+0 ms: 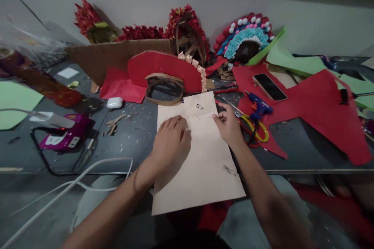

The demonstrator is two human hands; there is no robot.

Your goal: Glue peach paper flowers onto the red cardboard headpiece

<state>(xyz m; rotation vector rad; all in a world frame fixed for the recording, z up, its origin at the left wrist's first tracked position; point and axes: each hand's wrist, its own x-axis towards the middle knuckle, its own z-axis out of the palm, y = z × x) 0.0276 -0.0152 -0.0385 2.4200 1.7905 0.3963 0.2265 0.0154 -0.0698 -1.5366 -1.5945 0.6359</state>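
Cream paper (201,155) overhangs grey table (140,140) edge | left hand (172,140) flat, right hand (229,124) pinching it | white wall behind

- Yellow-handled scissors (254,129) at three o'clock, lying on red paper (321,105).
- Blue glue gun (258,107) just above the scissors.
- Dark phone (269,86) at two o'clock, face up.
- Round headdress of red, teal and white pieces (244,38) at one o'clock, against the wall.
- Red arch-shaped piece with a cardboard ring (165,74) at twelve o'clock.
- White earbud case (114,102) at ten o'clock.
- Magenta tool (66,135) at nine o'clock, beside white cables (87,179).
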